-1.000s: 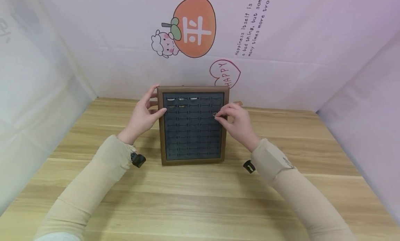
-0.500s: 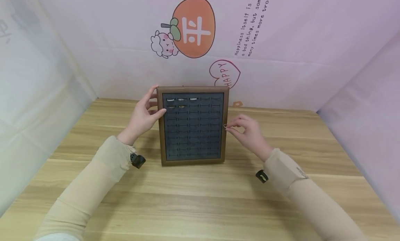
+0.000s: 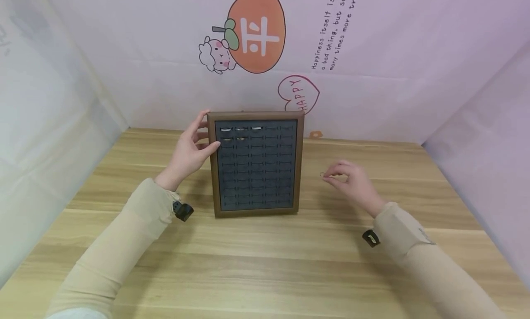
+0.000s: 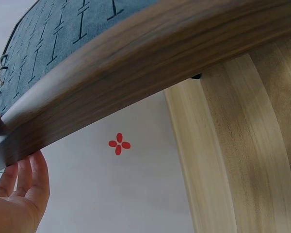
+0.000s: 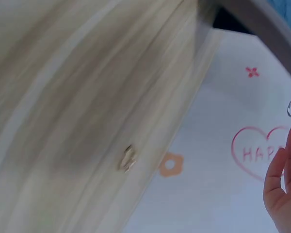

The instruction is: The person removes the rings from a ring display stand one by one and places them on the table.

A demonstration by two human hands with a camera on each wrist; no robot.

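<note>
A brown wooden display frame point(image 3: 260, 115) with a dark slotted pad point(image 3: 256, 172) is stood upright, leaning slightly, on the wooden table point(image 3: 256, 268); its back is hidden from the head view. The frame's left edge, near the top corner, is gripped by the left hand point(image 3: 188, 152): the thumb is laid on the front, and the other fingers are wrapped at the side, their tips partly concealed. In the left wrist view this hand is cut off at the corner and only a sliver of thumb is shown. To the right of the frame, well apart from it, a thin ring point(image 3: 321, 175) is pinched between the thumb and fingertips of the right hand point(image 3: 354, 183), raised above the table; part of the ring is covered by the fingers, and in the right wrist view the hand is cropped by the picture's border. In the pad at the frame's upper left, three silvery rings point(image 3: 240, 129) are seated in the top row and two rings point(image 3: 241, 139) just below, their lower parts sunk in the slots. Right of the frame, in the right wrist view, a small golden loop point(image 5: 127, 158) is seen on the table, too blurred to be made out. Behind the frame, the printed heart point(image 3: 304, 93) on the backdrop point(image 3: 393, 103) is partly covered.
</note>
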